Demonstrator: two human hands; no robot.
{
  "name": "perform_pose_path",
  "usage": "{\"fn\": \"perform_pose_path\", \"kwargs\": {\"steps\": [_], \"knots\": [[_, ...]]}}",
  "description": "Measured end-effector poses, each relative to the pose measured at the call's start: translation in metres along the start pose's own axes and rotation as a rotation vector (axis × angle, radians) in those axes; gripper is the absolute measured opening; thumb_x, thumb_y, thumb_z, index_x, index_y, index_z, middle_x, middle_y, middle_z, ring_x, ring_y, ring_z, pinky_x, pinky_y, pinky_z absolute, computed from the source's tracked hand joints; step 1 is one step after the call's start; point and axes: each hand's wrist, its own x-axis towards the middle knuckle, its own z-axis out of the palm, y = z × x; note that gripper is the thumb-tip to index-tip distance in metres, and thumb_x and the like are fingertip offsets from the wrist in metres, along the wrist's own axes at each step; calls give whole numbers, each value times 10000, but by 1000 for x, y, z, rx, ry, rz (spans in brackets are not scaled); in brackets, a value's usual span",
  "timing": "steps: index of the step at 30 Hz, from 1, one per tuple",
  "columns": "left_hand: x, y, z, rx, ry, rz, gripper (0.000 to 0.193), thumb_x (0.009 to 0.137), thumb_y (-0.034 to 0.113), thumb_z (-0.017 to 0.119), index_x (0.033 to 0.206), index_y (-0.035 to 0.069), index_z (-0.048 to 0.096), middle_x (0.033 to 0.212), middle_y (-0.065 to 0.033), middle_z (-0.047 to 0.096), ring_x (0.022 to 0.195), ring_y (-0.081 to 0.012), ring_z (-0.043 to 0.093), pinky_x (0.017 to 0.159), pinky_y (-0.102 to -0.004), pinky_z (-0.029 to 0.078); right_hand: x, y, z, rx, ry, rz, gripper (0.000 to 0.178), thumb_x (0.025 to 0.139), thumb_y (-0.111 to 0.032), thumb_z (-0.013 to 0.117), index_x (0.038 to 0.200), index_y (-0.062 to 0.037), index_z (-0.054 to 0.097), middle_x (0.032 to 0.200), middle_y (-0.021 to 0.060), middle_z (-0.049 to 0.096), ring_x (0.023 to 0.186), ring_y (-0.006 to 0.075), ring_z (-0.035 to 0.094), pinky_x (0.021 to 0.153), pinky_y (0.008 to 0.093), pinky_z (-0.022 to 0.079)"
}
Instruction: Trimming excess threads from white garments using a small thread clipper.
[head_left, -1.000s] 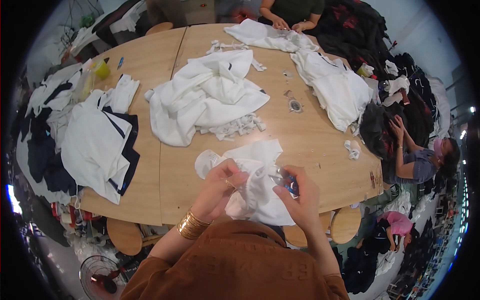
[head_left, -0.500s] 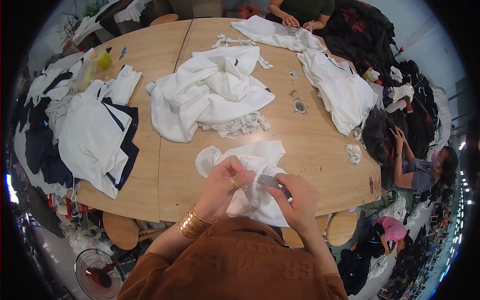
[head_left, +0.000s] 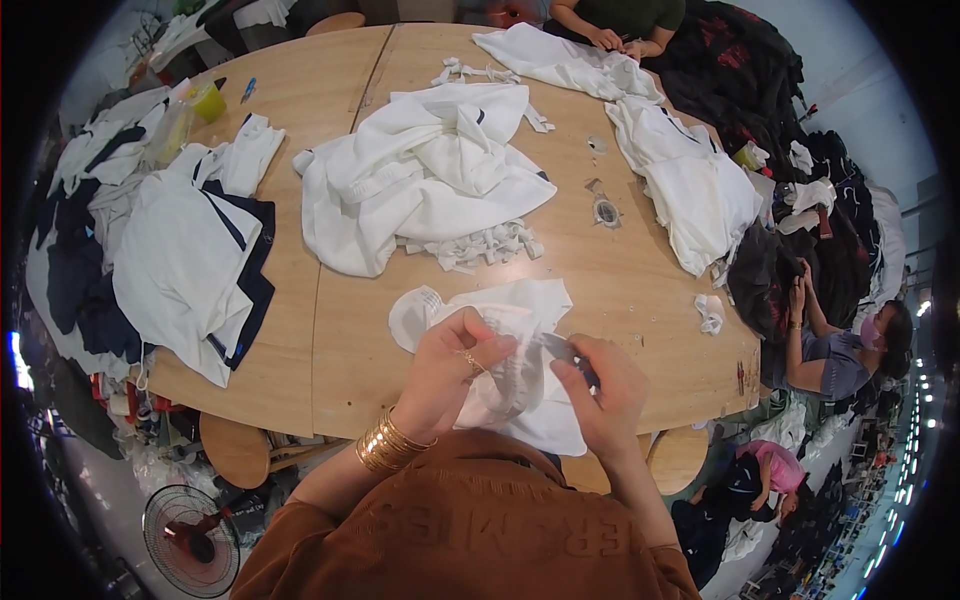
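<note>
A white garment (head_left: 540,415) with a gathered, elastic-looking band lies bunched at the near table edge, partly lifted. My left hand (head_left: 450,362), with gold bangles at the wrist, pinches the band between thumb and fingers. In my right hand (head_left: 608,395) is a pair of thread snips (head_left: 556,347), grey blades pointing left toward the band and a dark grip partly hidden by my fingers. The blade tips are close to the fabric; whether they touch it I cannot tell. Left of the garment, a round white piece (head_left: 413,318) lies on the table.
Beyond my hands sits a heap of white garments (head_left: 420,180) with white fabric scraps (head_left: 480,246) beside it. White and navy garments (head_left: 180,270) lie at left, more white cloth (head_left: 685,185) at right. Co-workers sit at the far side and right. A fan (head_left: 190,540) stands lower left.
My right hand has shifted slightly right with the snips, drawing the blades a little away from my left fingers. My left hand keeps its pinch on the band.
</note>
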Motion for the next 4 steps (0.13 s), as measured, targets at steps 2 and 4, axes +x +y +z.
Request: {"fn": "perform_pose_path", "kwargs": {"steps": [2, 4], "knots": [[1, 2, 1, 18, -4, 6, 172, 797, 8, 587, 739, 91, 447, 733, 20, 531, 678, -45, 505, 631, -186, 406, 0, 5, -1, -14, -12, -18, 187, 721, -157, 673, 835, -39, 583, 655, 49, 554, 532, 190, 491, 483, 286, 373], [3, -2, -3, 21, -22, 28, 172, 798, 12, 585, 739, 91, 446, 731, 13, 533, 681, -50, 508, 633, -185, 405, -3, 8, -1, -52, -48, -36, 195, 716, -162, 678, 841, -43, 587, 671, 61, 561, 542, 195, 504, 491, 291, 382]]}}
